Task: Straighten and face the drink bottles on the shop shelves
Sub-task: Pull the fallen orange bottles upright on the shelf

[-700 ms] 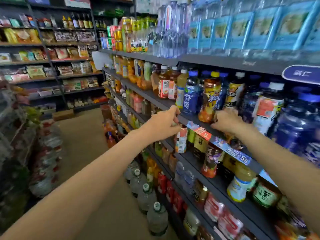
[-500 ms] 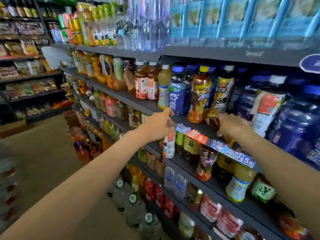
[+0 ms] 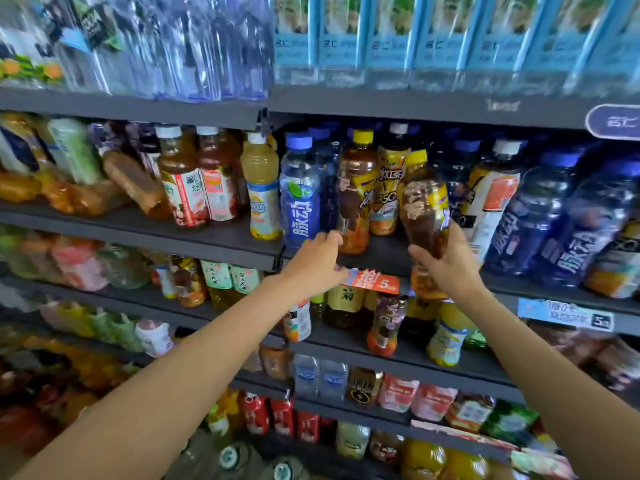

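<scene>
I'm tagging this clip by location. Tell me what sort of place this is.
Most likely a small shop's drinks aisle. Dark grey tiered metal shelves carry rows of labelled plastic drink bottles, such as a blue-capped bottle with a blue label. Orange promotional price tags are clipped to the shelf edges.

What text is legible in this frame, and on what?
"脉动" on the blue bottle label.
"脉动" on two dark blue bottles at right.
"抢!" and "5" on the red price tag.
"5" on the blue price tag.
"名仁" on the shelf sign and the water cases.
Other bottle labels: too blurred.
</scene>
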Motion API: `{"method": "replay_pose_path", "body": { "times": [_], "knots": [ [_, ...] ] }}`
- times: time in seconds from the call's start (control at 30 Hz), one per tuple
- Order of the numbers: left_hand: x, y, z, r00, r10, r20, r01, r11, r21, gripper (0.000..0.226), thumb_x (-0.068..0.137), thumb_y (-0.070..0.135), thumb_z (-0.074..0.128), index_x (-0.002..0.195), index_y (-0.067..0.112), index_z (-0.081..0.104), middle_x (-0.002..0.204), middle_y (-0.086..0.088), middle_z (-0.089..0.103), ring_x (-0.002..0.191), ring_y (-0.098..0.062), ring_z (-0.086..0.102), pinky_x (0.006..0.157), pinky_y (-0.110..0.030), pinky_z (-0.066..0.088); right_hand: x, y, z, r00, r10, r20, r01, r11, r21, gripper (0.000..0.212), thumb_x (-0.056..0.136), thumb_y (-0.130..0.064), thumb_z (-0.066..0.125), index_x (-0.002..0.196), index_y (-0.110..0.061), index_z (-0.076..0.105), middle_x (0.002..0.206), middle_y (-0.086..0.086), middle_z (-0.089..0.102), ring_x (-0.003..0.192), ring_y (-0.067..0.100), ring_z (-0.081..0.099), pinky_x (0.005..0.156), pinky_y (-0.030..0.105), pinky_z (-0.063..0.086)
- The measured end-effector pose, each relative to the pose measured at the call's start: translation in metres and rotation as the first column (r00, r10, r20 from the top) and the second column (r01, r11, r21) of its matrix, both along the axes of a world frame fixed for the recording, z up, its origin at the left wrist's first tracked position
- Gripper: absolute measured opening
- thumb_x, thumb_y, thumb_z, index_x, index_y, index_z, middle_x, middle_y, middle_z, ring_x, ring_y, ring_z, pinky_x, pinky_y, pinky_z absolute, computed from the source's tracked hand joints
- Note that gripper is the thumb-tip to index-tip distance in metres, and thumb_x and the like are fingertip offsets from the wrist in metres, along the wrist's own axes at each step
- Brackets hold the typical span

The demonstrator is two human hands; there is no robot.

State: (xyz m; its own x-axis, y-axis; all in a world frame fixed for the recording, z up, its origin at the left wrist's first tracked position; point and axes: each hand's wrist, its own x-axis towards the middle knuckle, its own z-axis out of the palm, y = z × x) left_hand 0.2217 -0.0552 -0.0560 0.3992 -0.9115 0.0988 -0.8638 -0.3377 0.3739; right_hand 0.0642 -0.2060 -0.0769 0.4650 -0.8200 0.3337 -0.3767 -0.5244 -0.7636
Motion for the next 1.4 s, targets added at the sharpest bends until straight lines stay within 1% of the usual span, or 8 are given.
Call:
{"method": "replay_pose_path", "body": {
  "times": [0.2,0.4,0.57,0.7,0.83,1.03,1.2,1.4],
  "knots": [
    [0.015,0.001,0.001,0.942,-0.154,0.299,0.123,0.985,0.12,0.046,0.093,0.026,0.05,0.135,0.011,0.036,0.135,-0.009,0.034,0.122,-0.031,0.036,0.098,-0.043,0.038,0.053,0.0,-0.008,0.954,-0.085,0.286,0.069,0.995,0.066,0.064,0.087,-0.019,0.066,0.138,-0.007,0.03,0.134,0.01,0.046,0.124,0.022,0.044,0.093,0.019,0.034],
    [0.054,0.016,-0.005,0.85,-0.098,0.517,0.099,0.995,0.027,0.049,0.092,0.024,0.047,0.138,0.013,0.032,0.137,-0.007,0.033,0.122,-0.028,0.036,0.096,-0.035,0.033,0.097,0.0,-0.02,0.908,-0.159,0.387,0.162,0.986,0.025,0.073,0.086,-0.01,0.066,0.144,-0.005,0.021,0.138,0.009,0.034,0.13,0.019,0.033,0.096,0.008,0.021],
    [0.074,0.026,-0.018,0.836,-0.11,0.538,0.077,0.994,0.083,0.05,0.092,0.024,0.046,0.138,0.012,0.031,0.141,-0.008,0.03,0.126,-0.029,0.034,0.098,-0.037,0.033,0.096,0.018,-0.004,0.88,-0.323,0.348,0.33,0.943,0.041,0.077,0.083,-0.015,0.07,0.142,0.001,0.024,0.142,0.018,0.027,0.133,0.027,0.029,0.105,0.021,0.023],
    [0.101,0.037,-0.013,0.866,-0.099,0.49,0.074,0.995,0.07,0.052,0.092,0.024,0.048,0.139,0.012,0.031,0.137,-0.009,0.037,0.122,-0.031,0.04,0.092,-0.038,0.035,0.103,0.071,0.032,0.756,-0.188,0.628,0.426,0.869,-0.252,0.041,0.085,-0.011,0.058,0.12,0.006,0.046,0.122,0.024,0.04,0.107,0.011,0.039,0.092,0.014,0.034],
    [0.137,0.065,-0.007,0.928,-0.13,0.348,0.061,0.977,0.203,0.05,0.095,0.023,0.045,0.14,0.012,0.028,0.128,-0.011,0.05,0.1,-0.032,0.057,0.077,-0.038,0.046,0.165,0.13,0.055,0.935,0.24,0.26,-0.075,0.853,-0.516,0.02,0.086,0.0,0.052,0.106,0.002,0.055,0.102,0.016,0.054,0.091,0.024,0.053,0.079,0.03,0.045],
    [0.244,0.178,-0.015,0.9,-0.034,0.435,-0.049,0.983,0.179,0.044,0.091,0.025,0.051,0.131,0.01,0.041,0.125,-0.01,0.044,0.114,-0.031,0.044,0.086,-0.041,0.042,0.32,0.194,0.043,0.851,0.428,-0.303,-0.522,0.75,-0.406,0.029,0.089,-0.01,0.055,0.116,0.0,0.053,0.117,0.017,0.048,0.108,0.032,0.045,0.09,0.032,0.036],
    [0.372,0.284,-0.012,0.908,0.3,0.291,-0.355,0.922,0.158,0.044,0.092,0.031,0.053,0.131,0.011,0.044,0.134,-0.011,0.04,0.124,-0.03,0.041,0.088,-0.036,0.039,0.458,0.234,0.036,0.802,0.285,-0.524,-0.52,0.765,-0.379,0.066,0.088,-0.022,0.057,0.145,-0.007,0.026,0.138,0.024,0.036,0.127,0.04,0.031,0.102,0.042,0.029],
    [0.455,0.318,-0.006,0.912,0.406,0.057,-0.409,0.911,0.059,0.045,0.092,0.026,0.053,0.13,0.008,0.036,0.105,-0.011,0.059,0.093,-0.031,0.06,0.073,-0.039,0.049,0.53,0.216,0.02,0.742,0.101,-0.663,-0.258,0.956,-0.143,0.09,0.085,-0.036,0.065,0.149,-0.005,0.009,0.151,0.017,0.021,0.136,0.038,0.026,0.105,0.042,0.033]
  ]
}}
